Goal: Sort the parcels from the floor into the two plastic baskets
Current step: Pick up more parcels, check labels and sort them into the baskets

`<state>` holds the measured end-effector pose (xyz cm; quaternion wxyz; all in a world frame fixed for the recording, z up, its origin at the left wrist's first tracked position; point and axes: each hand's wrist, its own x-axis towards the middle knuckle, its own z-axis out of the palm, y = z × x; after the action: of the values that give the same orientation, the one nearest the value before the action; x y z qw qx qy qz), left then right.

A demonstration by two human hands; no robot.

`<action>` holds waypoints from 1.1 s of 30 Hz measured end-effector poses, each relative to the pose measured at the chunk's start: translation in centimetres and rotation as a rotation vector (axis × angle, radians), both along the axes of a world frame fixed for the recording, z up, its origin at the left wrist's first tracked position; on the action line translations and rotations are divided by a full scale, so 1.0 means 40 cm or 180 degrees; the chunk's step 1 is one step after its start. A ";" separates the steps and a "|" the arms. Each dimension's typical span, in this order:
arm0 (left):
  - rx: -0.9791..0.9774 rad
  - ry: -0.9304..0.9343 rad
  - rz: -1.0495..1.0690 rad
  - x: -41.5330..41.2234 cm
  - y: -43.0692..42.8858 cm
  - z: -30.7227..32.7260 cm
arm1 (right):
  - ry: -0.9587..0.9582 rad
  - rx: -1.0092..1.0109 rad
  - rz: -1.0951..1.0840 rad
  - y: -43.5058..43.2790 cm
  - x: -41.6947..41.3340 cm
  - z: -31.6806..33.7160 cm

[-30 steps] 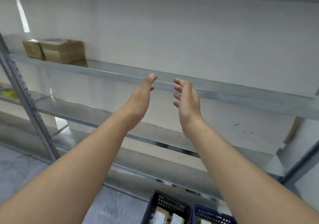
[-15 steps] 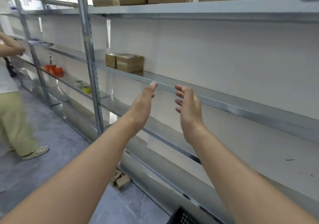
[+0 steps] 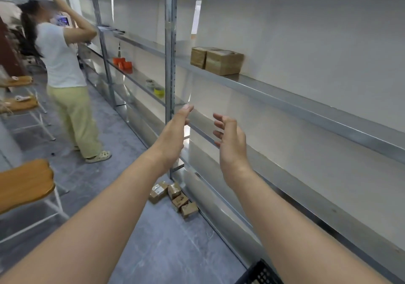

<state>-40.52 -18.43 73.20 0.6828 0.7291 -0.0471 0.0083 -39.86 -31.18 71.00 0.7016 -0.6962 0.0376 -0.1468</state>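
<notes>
Brown cardboard parcels (image 3: pixel 173 198) clustered on floor at foot of steel upright (image 3: pixel 169 64), well below both hands. Left hand (image 3: pixel 173 134) raised in front of upright, fingers straight, holding nothing. Right hand (image 3: pixel 230 143) just right of upright, fingers loosely spread, empty, palm facing left hand. Black basket (image 3: pixel 259 272) corner low, far right of upright.

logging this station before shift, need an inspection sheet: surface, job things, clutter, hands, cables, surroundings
surface: grey floor
job's things: four parcels on the floor by the shelving foot; black basket corner at the bottom edge
clutter: two boxes, orange items and tape rolls on shelves
grippers: left hand and right hand raised, open, empty
cables: nothing seen
surroundings: metal shelving, chairs, another person standing
</notes>
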 end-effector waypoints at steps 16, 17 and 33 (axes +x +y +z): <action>0.0254 0.0850 0.0063 0.413 0.501 -0.217 | 0.0814 0.0178 -0.0111 0.480 0.354 -0.224; 0.0246 0.0884 0.0036 0.440 0.508 -0.228 | 0.0838 0.0175 -0.0140 0.485 0.377 -0.230; 0.0650 0.1652 0.0098 1.036 0.457 -0.531 | 0.1659 0.0332 0.0044 0.402 0.996 -0.542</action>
<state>0.92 -0.16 51.95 0.5948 0.7725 0.1397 -0.1732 -0.03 -15.10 49.34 0.7042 -0.6736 0.2197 0.0444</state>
